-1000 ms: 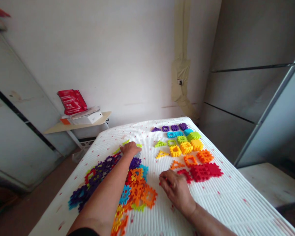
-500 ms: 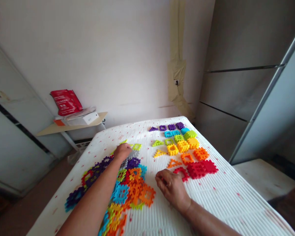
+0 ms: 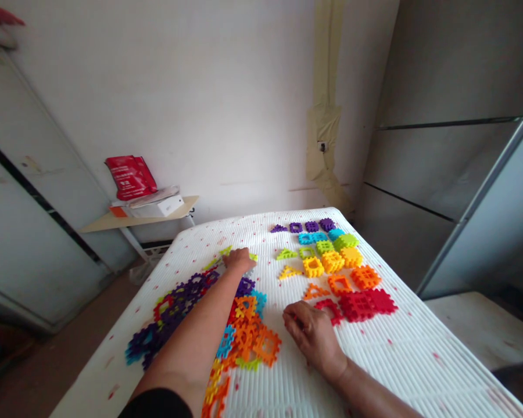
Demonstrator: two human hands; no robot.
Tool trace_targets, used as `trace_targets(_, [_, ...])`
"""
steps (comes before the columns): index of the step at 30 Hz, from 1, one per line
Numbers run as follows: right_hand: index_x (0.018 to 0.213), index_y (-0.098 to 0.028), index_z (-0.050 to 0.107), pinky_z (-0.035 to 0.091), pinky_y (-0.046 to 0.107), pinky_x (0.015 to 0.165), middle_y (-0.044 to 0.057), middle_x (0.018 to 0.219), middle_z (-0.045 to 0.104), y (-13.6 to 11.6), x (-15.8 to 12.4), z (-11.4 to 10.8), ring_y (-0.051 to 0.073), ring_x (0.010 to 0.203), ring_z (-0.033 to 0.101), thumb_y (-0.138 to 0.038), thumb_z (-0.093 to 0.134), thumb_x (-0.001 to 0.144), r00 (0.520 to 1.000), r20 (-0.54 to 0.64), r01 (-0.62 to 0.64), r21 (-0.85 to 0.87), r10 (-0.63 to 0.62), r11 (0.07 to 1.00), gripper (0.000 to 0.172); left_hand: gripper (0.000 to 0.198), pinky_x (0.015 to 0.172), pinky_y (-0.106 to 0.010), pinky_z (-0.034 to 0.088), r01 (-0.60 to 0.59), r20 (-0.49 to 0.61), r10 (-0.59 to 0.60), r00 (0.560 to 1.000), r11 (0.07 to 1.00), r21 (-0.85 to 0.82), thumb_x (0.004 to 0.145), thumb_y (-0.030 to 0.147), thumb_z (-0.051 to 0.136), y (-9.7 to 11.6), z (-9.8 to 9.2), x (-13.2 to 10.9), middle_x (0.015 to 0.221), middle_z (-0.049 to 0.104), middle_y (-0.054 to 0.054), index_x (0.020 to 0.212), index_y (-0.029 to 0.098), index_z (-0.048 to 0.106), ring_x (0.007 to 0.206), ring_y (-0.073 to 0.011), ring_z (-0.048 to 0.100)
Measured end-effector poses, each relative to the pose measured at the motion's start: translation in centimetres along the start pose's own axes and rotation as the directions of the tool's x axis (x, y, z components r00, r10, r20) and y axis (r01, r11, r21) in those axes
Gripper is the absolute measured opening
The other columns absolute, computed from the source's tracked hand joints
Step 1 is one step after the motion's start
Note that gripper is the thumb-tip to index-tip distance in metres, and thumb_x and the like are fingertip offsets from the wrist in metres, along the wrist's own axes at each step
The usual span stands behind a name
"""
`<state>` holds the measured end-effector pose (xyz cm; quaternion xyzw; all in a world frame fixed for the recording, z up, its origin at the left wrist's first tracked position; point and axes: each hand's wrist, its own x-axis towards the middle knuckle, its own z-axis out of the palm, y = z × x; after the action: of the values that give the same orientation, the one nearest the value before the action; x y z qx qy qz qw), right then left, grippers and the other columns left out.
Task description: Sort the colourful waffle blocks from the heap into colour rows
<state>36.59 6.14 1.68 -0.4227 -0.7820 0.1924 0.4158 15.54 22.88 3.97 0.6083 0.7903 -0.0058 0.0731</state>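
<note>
My left hand (image 3: 239,260) reaches over the far end of a mixed pile of plastic interlocking pieces. Its fingers are curled down, touching or just above a lime green piece (image 3: 253,257) that is mostly covered. What they grip, if anything, is hidden. My left forearm hides part of the pile, where purple pieces (image 3: 181,302) and orange pieces (image 3: 245,335) show. My right hand (image 3: 312,337) rests on the table with fingers curled together, their contents hidden. Just beyond it lies a red frame piece (image 3: 330,310), beside stacked red window pieces (image 3: 357,306).
Colour-sorted rows stand on the right: orange squares (image 3: 365,277), yellow blocks (image 3: 332,261), lime pieces (image 3: 325,247), blue pieces (image 3: 312,238) and purple pieces (image 3: 311,226). The white ribbed cover (image 3: 401,360) spreads underneath. A side shelf (image 3: 113,221) holds a red bag (image 3: 131,177).
My left hand has moved forward and right, now covering most of the lime green piece that lay beside it. My right hand stays closed in about the same place. The camera view has shifted slightly.
</note>
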Motion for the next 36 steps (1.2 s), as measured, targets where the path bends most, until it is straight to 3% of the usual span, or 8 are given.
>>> trace_targets(7, [0.077,-0.017,0.058,0.040,0.021,0.057,0.002,0.069,0.061,0.1,-0.1,0.0,0.011,0.062,0.056,-0.017,0.045,0.083,1.000,0.013,0.002,0.023,-0.003,1.000,0.015,0.036,0.084,-0.042,0.047,0.074,0.022,-0.074,0.997,0.997,-0.033,0.083,0.033,0.054,-0.1,-0.1,0.5,0.116,0.054,-0.008,0.115,0.017,0.051,0.101,-0.0213,0.055])
trace_targets(17, [0.076,-0.017,0.058,0.039,0.021,0.057,0.002,0.070,0.061,-0.1,-0.1,0.1,0.011,0.062,0.056,-0.017,0.044,0.083,1.000,0.014,0.003,0.021,-0.003,1.000,0.015,0.032,0.079,-0.039,0.049,0.008,-0.062,-0.029,0.998,0.949,-0.314,0.084,0.033,0.052,-3.9,-0.6,0.6,0.112,0.056,-0.008,0.112,0.017,0.053,0.095,-0.0193,0.057])
trace_targets(22, [0.076,-0.017,0.058,0.039,0.021,0.058,0.002,0.070,0.061,-0.1,-0.1,0.2,0.012,0.062,0.056,-0.017,0.044,0.083,0.999,0.038,-0.001,0.015,0.001,1.000,0.015,0.031,0.076,-0.037,0.050,-0.117,-0.190,0.028,0.981,0.873,-0.473,0.084,0.033,0.052,-6.0,-0.8,0.6,0.108,0.058,-0.007,0.108,0.015,0.055,0.090,-0.0181,0.058])
trace_targets(26, [0.078,-0.017,0.058,0.040,0.022,0.058,0.003,0.071,0.061,0.1,-0.1,0.3,0.012,0.063,0.056,-0.018,0.044,0.084,0.998,0.055,-0.005,0.015,0.004,1.000,0.016,0.023,0.072,-0.034,0.049,-0.221,-0.316,0.040,0.948,0.798,-0.561,0.082,0.032,0.055,-7.1,-1.3,-0.2,0.091,0.062,-0.004,0.094,0.013,0.059,0.080,-0.0149,0.059])
trace_targets(31, [0.078,-0.017,0.058,0.040,0.022,0.059,0.004,0.072,0.061,0.3,-0.1,0.4,0.013,0.064,0.056,-0.017,0.044,0.084,0.998,0.056,0.001,0.008,-0.001,1.000,0.015,0.009,0.065,-0.025,0.043,-0.294,-0.451,-0.043,0.892,0.703,-0.648,0.067,0.027,0.060,-8.0,-1.8,-1.6,0.063,0.059,0.003,0.068,0.018,0.058,0.065,-0.0136,0.056])
trace_targets(36, [0.077,-0.017,0.058,0.040,0.022,0.058,0.003,0.070,0.061,0.2,-0.1,0.4,0.013,0.062,0.057,-0.018,0.045,0.083,0.999,0.050,0.004,0.018,-0.005,1.000,0.015,0.014,0.059,-0.024,0.039,-0.315,-0.467,-0.140,0.873,0.568,-0.760,0.059,0.032,0.058,-8.4,-2.1,-2.7,0.055,0.055,0.005,0.065,0.020,0.054,0.059,-0.0138,0.054])
